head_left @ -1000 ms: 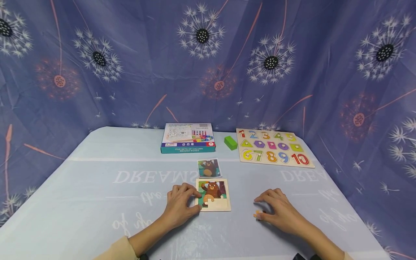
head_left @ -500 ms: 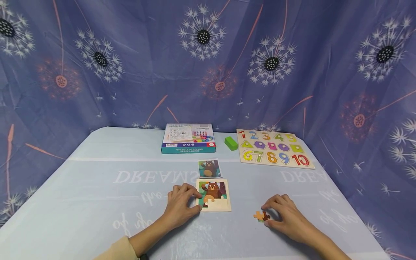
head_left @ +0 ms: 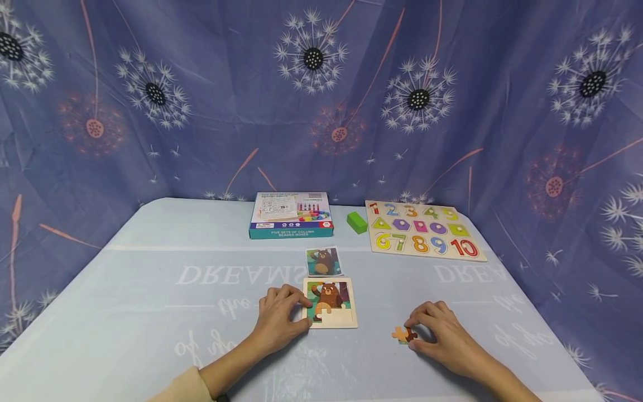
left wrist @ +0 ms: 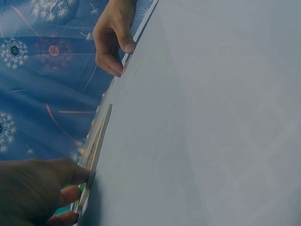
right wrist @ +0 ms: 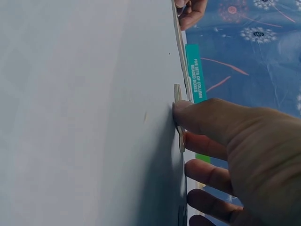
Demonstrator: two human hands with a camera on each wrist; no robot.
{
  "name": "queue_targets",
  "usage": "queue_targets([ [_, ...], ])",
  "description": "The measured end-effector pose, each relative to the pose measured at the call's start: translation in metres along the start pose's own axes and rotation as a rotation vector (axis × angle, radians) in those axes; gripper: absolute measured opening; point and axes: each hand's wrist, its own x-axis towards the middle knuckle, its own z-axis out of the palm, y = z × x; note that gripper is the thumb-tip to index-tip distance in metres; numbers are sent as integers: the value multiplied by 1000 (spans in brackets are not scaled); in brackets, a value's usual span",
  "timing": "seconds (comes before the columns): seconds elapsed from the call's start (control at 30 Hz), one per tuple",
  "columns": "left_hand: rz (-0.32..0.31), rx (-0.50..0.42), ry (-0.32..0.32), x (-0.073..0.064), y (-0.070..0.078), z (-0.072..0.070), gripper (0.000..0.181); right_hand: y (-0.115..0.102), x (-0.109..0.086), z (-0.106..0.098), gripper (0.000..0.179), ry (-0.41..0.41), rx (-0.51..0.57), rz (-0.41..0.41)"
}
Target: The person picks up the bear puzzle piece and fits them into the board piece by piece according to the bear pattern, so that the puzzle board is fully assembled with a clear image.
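My left hand (head_left: 281, 317) holds the left side of a square wooden jigsaw puzzle board (head_left: 337, 319), with index finger and thumb at its frame. A bear picture fills most of the board; its lower right part is bare wood. Farther right, my right hand (head_left: 441, 335) pinches an orange, brown and green puzzle piece (head_left: 401, 335) low at the table. The right wrist view shows the thumb on the near edge of that puzzle piece (right wrist: 177, 92), the index finger behind it. Behind the board lies a bear picture card (head_left: 324, 261).
A beaded-column box (head_left: 291, 223) lies at the back of the table, with a green block (head_left: 357, 222) to its right. Beside the block is a number-and-shape peg board (head_left: 424, 229). A dandelion-print curtain (head_left: 226, 100) hangs behind the table (head_left: 150, 290).
My right hand has shifted to the right and uncovered the puzzle piece, and its thumb and index finger now pinch it. My left hand stays on the board.
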Motion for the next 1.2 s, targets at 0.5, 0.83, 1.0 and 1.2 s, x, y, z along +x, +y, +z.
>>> queue_targets([
  [0.5, -15, -19, -1, -1, -1, 2, 20, -20, 27, 3, 27, -54, 3, 39],
  [0.83, -3, -14, 14, 0, -1, 2, 21, -48, 65, 21, 25, -137, 52, 57],
  [1.0, -9, -23, 9, 0, -1, 2, 21, -61, 78, 31, 27, -141, 60, 33],
  [1.2, -10, -19, 8, 0, -2, 3, 21, -72, 88, 41, 28, -160, 67, 3],
])
